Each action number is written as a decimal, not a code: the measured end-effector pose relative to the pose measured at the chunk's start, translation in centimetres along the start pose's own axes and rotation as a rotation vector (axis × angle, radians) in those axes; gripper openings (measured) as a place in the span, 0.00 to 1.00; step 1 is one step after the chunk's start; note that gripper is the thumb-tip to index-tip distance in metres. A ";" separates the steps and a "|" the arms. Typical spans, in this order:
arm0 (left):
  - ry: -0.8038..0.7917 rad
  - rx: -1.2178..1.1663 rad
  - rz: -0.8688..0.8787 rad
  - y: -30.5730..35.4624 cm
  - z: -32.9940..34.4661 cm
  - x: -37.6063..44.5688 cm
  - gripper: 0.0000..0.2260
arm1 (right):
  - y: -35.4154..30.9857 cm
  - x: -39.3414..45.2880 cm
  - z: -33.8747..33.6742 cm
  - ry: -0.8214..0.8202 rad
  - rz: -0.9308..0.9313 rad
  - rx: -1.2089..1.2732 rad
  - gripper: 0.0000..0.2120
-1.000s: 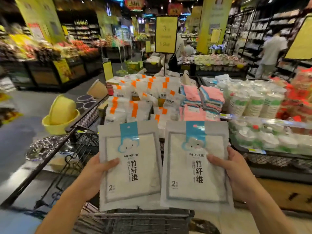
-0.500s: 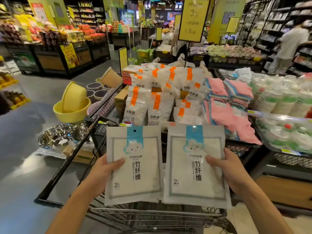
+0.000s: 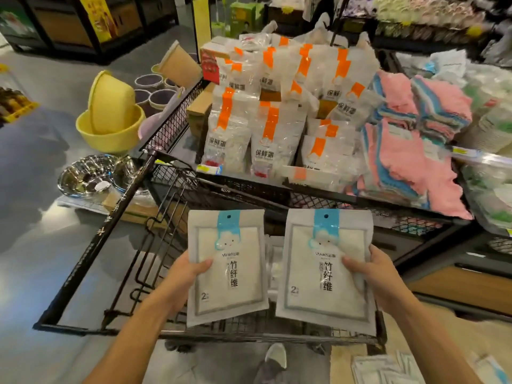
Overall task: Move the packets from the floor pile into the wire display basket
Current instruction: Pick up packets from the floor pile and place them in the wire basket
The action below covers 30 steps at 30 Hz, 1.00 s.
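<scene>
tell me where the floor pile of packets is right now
In the head view the floor pile lies at the bottom right, on the floor just below the wire display basket and right of the person's shoe.

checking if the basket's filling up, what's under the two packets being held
Between the left packet and right packet, a few white packets lie in the wire basket. The held packets cover most of its floor, so no count is possible.

White packets (image 3: pixel 227 268) with blue tops; yellow basins (image 3: pixel 110 126).
</scene>
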<state>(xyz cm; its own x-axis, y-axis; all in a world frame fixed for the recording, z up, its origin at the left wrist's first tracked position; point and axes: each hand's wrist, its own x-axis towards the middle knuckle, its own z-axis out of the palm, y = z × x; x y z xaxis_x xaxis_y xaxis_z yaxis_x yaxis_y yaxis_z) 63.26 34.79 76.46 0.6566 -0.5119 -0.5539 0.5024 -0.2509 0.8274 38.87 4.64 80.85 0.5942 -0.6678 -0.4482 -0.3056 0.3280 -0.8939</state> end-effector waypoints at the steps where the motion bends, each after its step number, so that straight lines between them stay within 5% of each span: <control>1: 0.014 0.012 -0.013 -0.2 0.1 0.9 0.12 | 0.3 1.2 0.0 -0.003 0.019 -0.009 0.15; 18: 0.192 0.161 -0.256 -11.6 3.9 21.8 0.13 | 13.1 20.0 0.1 0.047 0.326 -0.258 0.11; 30: 0.321 0.340 -0.171 -20.2 2.5 32.7 0.14 | 22.6 28.8 4.2 0.212 0.397 -0.338 0.10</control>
<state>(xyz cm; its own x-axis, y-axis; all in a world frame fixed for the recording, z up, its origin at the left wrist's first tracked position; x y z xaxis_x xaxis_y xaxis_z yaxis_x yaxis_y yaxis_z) 73.19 21.04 41.86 0.7478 -0.1744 -0.6406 0.4413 -0.5903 0.6759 52.17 -4.39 47.66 0.2331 -0.6683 -0.7064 -0.7173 0.3724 -0.5889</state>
